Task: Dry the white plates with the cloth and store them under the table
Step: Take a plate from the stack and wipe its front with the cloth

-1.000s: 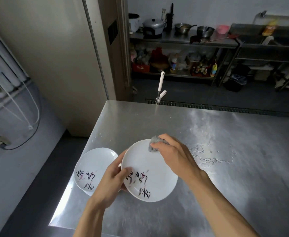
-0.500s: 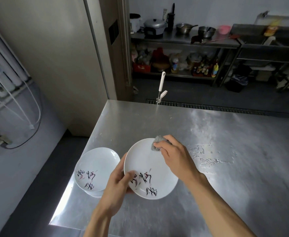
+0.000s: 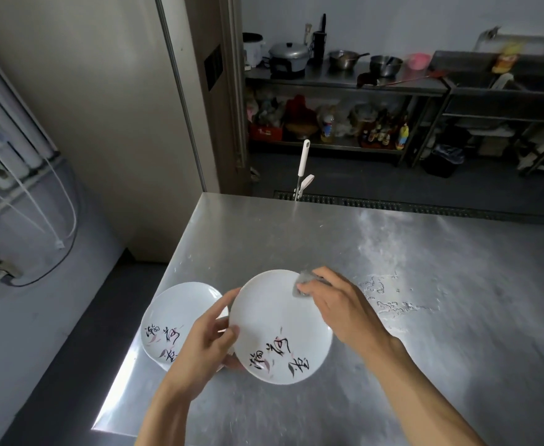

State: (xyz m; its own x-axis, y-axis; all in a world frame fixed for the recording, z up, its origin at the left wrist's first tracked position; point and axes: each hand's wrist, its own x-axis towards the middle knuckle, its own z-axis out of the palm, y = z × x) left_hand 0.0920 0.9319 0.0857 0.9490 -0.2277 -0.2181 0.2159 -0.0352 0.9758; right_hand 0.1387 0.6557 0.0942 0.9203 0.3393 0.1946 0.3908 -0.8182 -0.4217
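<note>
Now your left hand (image 3: 204,347) grips the plate (image 3: 274,320) by its left rim, with the thumb on the upper face and the fingers curled beneath. Your right hand (image 3: 341,307) has its fingers bent around a grey cloth (image 3: 304,283) and presses it to the plate's far edge. You hold the plate over the table (image 3: 425,365), near its front-left corner. Just left of it a second plate (image 3: 177,310) lies on the table, partly behind your left hand. Both plates carry black brush lettering.
</note>
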